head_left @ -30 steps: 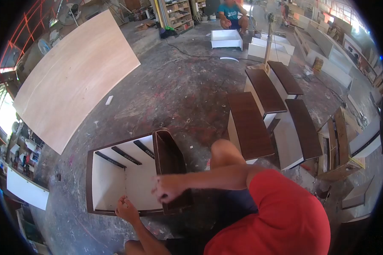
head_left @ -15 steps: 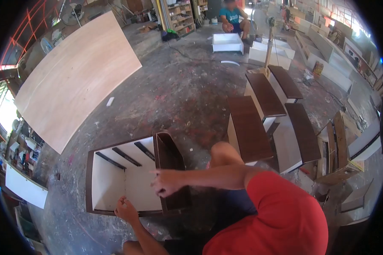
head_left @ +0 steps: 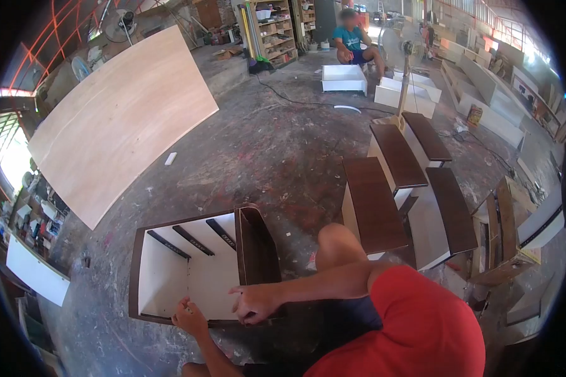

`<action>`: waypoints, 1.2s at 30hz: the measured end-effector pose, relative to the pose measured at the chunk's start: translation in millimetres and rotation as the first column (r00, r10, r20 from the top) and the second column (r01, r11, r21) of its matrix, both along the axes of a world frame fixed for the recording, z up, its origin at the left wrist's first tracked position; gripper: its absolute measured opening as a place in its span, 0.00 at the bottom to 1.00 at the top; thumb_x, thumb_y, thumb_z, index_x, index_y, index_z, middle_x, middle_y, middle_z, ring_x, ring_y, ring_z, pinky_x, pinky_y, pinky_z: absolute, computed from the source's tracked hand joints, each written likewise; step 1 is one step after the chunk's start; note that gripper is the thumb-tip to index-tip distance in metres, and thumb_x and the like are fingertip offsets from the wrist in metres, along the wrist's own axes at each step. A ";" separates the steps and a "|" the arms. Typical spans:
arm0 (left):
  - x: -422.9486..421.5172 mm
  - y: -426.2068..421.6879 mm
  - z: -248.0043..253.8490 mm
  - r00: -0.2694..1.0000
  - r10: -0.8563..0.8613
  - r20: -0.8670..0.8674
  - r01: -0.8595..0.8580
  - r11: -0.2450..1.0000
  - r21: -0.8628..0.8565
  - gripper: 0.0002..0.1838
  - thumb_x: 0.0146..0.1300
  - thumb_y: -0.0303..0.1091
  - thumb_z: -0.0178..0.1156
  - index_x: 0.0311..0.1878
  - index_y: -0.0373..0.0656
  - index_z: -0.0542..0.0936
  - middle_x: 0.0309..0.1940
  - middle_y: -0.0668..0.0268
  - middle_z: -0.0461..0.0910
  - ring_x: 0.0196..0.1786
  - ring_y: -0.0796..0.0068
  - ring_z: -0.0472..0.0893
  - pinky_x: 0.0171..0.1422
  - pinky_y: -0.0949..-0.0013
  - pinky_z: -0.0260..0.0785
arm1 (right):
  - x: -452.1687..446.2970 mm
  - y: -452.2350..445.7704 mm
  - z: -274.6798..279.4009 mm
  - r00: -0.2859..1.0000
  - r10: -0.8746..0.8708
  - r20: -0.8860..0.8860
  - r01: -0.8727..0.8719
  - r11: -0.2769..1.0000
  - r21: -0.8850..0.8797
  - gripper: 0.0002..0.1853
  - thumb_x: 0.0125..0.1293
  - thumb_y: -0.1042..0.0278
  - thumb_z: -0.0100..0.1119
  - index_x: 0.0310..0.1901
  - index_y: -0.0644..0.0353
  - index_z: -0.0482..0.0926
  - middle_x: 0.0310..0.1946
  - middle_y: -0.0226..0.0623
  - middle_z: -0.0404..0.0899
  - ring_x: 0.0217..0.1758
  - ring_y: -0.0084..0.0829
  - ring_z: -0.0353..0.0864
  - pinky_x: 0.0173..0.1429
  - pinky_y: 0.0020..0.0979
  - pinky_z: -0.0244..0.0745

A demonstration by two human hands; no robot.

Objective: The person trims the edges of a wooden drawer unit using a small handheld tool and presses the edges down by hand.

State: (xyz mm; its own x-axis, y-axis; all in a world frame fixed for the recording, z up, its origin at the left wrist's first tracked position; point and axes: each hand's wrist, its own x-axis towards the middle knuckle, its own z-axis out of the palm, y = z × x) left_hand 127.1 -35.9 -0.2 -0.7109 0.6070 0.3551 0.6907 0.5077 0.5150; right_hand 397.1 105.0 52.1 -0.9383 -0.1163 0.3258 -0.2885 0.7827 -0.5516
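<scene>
A cabinet carcass (head_left: 133, 276) with dark brown edges and a white inside lies on the floor before me, its open side up. Black drawer slides (head_left: 191, 240) run along its far inner wall. At the near edge, my left hand (head_left: 190, 316) has its fingers curled together; anything small between them is too hard to make out. My right hand (head_left: 255, 303) is over the near right part of the opening, index finger pointing left and the other fingers curled. A dark patch shows under those fingers, but I cannot tell what it is.
Drawers with dark brown fronts (head_left: 376, 204) stand on the right, by a wooden frame (head_left: 497, 232). A large plywood sheet (head_left: 126, 125) is at the left. Farther back, a person (head_left: 352, 44) sits behind a white drawer box (head_left: 344, 78). A cable (head_left: 283, 97) crosses the floor.
My right hand has moved toward the cabinet's near edge, closer to my left hand. The left hand stays at that edge. The whole view has shifted slightly.
</scene>
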 end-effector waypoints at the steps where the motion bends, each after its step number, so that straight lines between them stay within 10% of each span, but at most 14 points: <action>1: -0.9 1.1 -1.3 1.000 0.011 -0.007 -0.011 1.000 -0.005 0.12 0.75 0.36 0.60 0.53 0.48 0.89 0.49 0.66 0.92 0.53 0.60 0.88 0.85 0.45 0.57 | -0.2 -4.9 -2.9 0.999 0.026 -0.020 -0.027 0.998 -0.055 0.09 0.72 0.59 0.65 0.41 0.47 0.93 0.47 0.38 0.92 0.67 0.39 0.89 0.90 0.68 0.50; 7: 3.2 -3.2 1.8 0.999 0.017 0.037 -0.017 1.000 -0.010 0.13 0.75 0.36 0.60 0.55 0.48 0.90 0.50 0.66 0.92 0.54 0.62 0.88 0.86 0.45 0.54 | 3.8 66.6 7.1 0.970 -0.231 -0.079 0.242 0.954 0.175 0.09 0.72 0.60 0.64 0.40 0.48 0.92 0.45 0.34 0.92 0.67 0.37 0.89 0.90 0.68 0.50; 12: -1.0 -2.0 1.0 1.000 0.005 0.026 -0.004 1.000 -0.021 0.13 0.75 0.36 0.61 0.55 0.48 0.90 0.50 0.66 0.92 0.54 0.63 0.88 0.85 0.47 0.56 | -6.5 -10.7 -9.0 0.997 0.055 -0.050 -0.055 0.998 0.009 0.08 0.70 0.60 0.65 0.40 0.49 0.92 0.40 0.33 0.89 0.59 0.36 0.90 0.92 0.64 0.50; 20: -3.7 -3.9 -3.9 1.000 -0.018 0.022 0.018 1.000 -0.025 0.14 0.73 0.35 0.64 0.58 0.47 0.90 0.53 0.64 0.92 0.58 0.63 0.89 0.84 0.47 0.56 | 5.8 67.6 13.1 0.963 -0.263 -0.058 0.270 0.944 0.189 0.09 0.72 0.57 0.64 0.40 0.45 0.92 0.50 0.36 0.92 0.66 0.35 0.88 0.90 0.69 0.52; 26: 42.8 2.1 31.1 0.853 -0.431 0.295 0.412 0.902 0.127 0.23 0.78 0.43 0.67 0.67 0.37 0.85 0.57 0.50 0.91 0.60 0.51 0.89 0.67 0.53 0.79 | 1.5 37.3 -3.6 0.981 -0.176 -0.079 0.184 0.977 0.107 0.08 0.71 0.56 0.65 0.39 0.46 0.91 0.50 0.33 0.92 0.65 0.35 0.89 0.88 0.66 0.55; 32: 130.6 -6.9 78.3 0.733 -0.421 0.535 0.594 0.779 -0.201 0.40 0.75 0.60 0.69 0.78 0.39 0.77 0.62 0.49 0.89 0.63 0.49 0.89 0.69 0.51 0.79 | 1.0 84.6 6.2 0.893 -0.339 -0.295 0.414 0.878 0.242 0.09 0.69 0.59 0.63 0.33 0.50 0.86 0.35 0.33 0.84 0.45 0.38 0.88 0.85 0.61 0.63; 36: 138.7 -5.8 61.3 0.802 -0.441 0.404 0.580 0.738 -0.346 0.38 0.76 0.56 0.67 0.77 0.37 0.76 0.61 0.41 0.87 0.64 0.36 0.86 0.70 0.42 0.76 | -0.9 50.4 9.3 0.977 -0.209 -0.049 0.214 0.962 0.169 0.08 0.71 0.61 0.64 0.38 0.51 0.90 0.44 0.33 0.91 0.63 0.35 0.90 0.90 0.64 0.54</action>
